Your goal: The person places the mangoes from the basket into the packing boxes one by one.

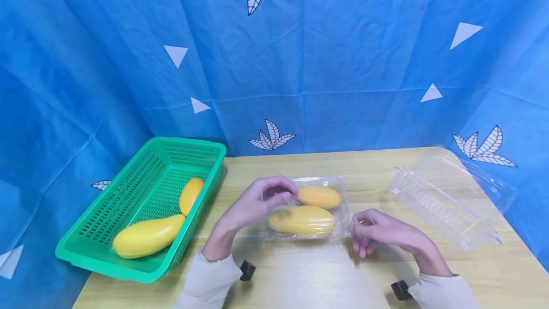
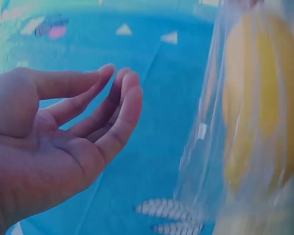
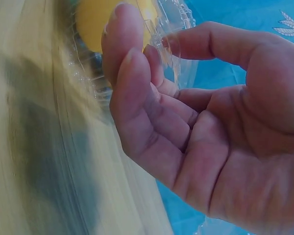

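A clear plastic clamshell box [image 1: 345, 206] lies on the table with two mango-like fruits inside: a yellow one [image 1: 302, 221] in front and a more orange one [image 1: 320, 197] behind. My left hand [image 1: 253, 201] hovers at the box's left side, overlapping it in the head view. In the left wrist view its fingers [image 2: 118, 122] are loosely bent with nothing between them, apart from the box. At the near right corner, my right hand [image 1: 381, 229] pinches the box's clear edge between thumb and forefinger, as the right wrist view shows; its other fingers are curled.
To the left stands a green perforated basket [image 1: 171, 180] holding a long yellow fruit [image 1: 147, 236] and an orange one [image 1: 190, 195]. Another clear plastic box [image 1: 443, 206] lies open at the right, its lid reaching the blue cloth backdrop [image 1: 351, 51] behind the wooden table [image 1: 300, 275].
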{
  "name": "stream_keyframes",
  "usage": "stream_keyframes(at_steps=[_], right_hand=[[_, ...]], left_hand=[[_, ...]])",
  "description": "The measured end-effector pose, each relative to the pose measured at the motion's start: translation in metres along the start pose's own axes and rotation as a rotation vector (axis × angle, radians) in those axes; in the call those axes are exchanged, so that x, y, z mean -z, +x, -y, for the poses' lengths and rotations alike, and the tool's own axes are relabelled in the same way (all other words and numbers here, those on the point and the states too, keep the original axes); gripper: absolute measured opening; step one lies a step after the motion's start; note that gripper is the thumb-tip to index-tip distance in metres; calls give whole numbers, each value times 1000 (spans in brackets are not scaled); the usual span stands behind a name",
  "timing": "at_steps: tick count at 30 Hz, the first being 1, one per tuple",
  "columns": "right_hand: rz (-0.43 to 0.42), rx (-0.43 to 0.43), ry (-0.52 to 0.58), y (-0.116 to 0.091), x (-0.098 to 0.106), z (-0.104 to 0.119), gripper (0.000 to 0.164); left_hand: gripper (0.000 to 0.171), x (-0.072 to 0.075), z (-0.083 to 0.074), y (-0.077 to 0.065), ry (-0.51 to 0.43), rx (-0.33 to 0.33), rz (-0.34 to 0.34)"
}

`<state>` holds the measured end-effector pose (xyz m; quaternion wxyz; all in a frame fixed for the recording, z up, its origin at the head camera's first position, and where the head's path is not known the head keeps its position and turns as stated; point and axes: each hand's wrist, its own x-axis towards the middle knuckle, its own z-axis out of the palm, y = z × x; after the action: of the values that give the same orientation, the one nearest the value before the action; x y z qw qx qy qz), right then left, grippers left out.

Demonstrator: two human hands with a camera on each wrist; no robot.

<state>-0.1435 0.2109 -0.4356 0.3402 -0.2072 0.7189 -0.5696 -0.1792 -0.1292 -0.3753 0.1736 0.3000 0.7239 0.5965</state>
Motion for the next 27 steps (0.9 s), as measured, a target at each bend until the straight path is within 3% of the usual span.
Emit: stream_keyframes(at_steps=[3,5,10,12,13,16,20,24,27], right_hand=[[-2,12,6,1,0,0,28],[-6,24,5,2,0,0,28],[-5,38,-1,2,-3,-4,27],[-5,38,-4,2,-4,-5,28],[-8,38,-6,3,-5,-6,27],[-16,42,-22,3,-6,-7,29],[-21,43,-49,4,-7,-7,30],[-27,44,-79,4,-6,-7,32],[-23,47,-96,5,-6,-8,33]], left_hand=[[18,-24,-3,-2,-15,12,108],[17,-43,-1,-4,29,16,185],[20,-95,15,-8,317,11,360],[23,-110,22,-9,382,26,398],[24,-115,27,-8,371,45,405],[29,-125,39,-7,207,137,388],[36,-134,53,-7,-57,258,290],[38,-147,64,-7,-219,300,155],[35,-155,69,-8,-409,314,50]])
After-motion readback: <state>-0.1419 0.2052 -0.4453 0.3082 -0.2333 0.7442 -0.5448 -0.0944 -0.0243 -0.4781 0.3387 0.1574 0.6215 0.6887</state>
